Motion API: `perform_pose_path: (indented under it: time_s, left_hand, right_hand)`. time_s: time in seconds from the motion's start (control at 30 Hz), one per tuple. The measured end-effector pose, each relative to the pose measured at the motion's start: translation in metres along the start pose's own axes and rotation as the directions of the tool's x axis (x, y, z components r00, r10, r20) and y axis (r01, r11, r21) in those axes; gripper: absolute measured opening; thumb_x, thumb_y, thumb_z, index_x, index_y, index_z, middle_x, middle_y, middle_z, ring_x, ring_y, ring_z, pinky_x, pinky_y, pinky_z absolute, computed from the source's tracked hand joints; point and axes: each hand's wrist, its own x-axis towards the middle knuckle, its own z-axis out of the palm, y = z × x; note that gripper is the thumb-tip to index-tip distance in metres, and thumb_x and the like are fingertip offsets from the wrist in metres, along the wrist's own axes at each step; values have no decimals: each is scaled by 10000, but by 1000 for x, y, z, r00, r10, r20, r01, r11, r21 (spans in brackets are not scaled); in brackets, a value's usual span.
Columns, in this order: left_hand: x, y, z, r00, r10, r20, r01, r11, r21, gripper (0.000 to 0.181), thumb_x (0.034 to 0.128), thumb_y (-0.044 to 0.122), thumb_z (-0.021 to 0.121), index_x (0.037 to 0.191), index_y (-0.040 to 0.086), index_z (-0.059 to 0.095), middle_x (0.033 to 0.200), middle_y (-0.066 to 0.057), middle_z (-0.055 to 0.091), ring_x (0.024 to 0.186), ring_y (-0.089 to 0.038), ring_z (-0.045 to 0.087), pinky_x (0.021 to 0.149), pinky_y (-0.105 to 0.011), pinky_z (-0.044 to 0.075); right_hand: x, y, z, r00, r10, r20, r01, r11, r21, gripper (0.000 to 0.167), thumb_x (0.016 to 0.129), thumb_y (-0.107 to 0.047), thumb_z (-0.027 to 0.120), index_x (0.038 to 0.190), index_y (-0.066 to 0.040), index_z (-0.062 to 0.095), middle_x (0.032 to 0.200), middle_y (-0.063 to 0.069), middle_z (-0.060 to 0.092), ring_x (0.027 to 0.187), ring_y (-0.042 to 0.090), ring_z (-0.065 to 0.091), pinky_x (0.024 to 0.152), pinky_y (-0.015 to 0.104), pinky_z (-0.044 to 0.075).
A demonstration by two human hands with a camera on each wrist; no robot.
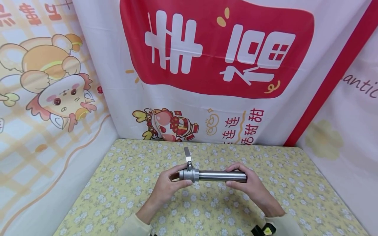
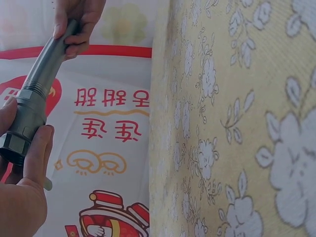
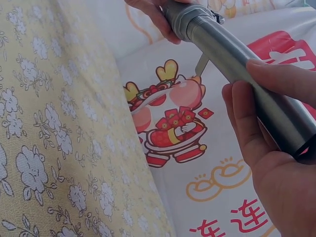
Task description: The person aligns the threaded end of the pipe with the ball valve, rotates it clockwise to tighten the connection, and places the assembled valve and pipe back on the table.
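Note:
A metal ball valve with a flat lever handle is joined end to end with a steel pipe. My left hand grips the valve body between thumb and fingers. At the other end, my right hand holds the pipe, thumb on the near side. Threads show at the joint in the left wrist view, beside the valve's hexagonal end. From the right wrist view, the open end of the pipe lies by my palm. Both parts are held above the table.
Beneath my hands is a table with a yellow flowered cloth. A white curtain with a red printed panel hangs behind it. Printed cloths also hang at the left and right sides.

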Motion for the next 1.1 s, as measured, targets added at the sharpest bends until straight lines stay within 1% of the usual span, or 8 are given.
perform_pose_path:
  time_s: [0.23, 0.67, 0.93, 1.1]
  left_hand:
    - [0, 1, 0, 1000, 1, -2, -1, 1000, -3, 629, 915, 163, 896, 1502, 150, 671, 1469, -212, 647, 1160, -291, 701, 872, -289, 663]
    - [0, -1, 0, 1000, 3, 0, -3, 1000, -6, 619, 916, 172, 899, 1496, 174, 680, 1477, -188, 652, 1170, -293, 700, 867, -284, 661]
    - [0, 0, 0, 1000, 3, -1, -3, 1000, -1, 629, 911, 173, 902, 1498, 168, 676, 1474, -195, 653, 1175, -300, 705, 873, -287, 662]
    - [0, 1, 0, 1000, 4, 1, -4, 1000, 0, 626, 912, 172, 902, 1497, 167, 677, 1470, -195, 655, 1173, -299, 704, 875, -288, 661]
  right_hand:
    - [1, 0, 1, 1000, 10, -16, -10, 1000, -26, 447, 980, -135, 830, 1358, -14, 622, 1367, 165, 615, 1104, 243, 710, 862, 334, 651]
    - [1, -2, 3, 999, 31, -45, -33, 999, -38, 406, 986, -174, 832, 1324, -43, 649, 1344, 152, 642, 1071, 218, 717, 863, 322, 649]
    - [2, -2, 3, 996, 46, -70, -50, 997, -58, 395, 994, -214, 828, 1313, -49, 664, 1338, 161, 653, 1079, 232, 703, 879, 328, 642]
    - [1, -2, 3, 996, 37, -77, -42, 998, -53, 385, 1003, -219, 818, 1321, -50, 682, 1343, 169, 662, 1083, 231, 720, 890, 336, 653]
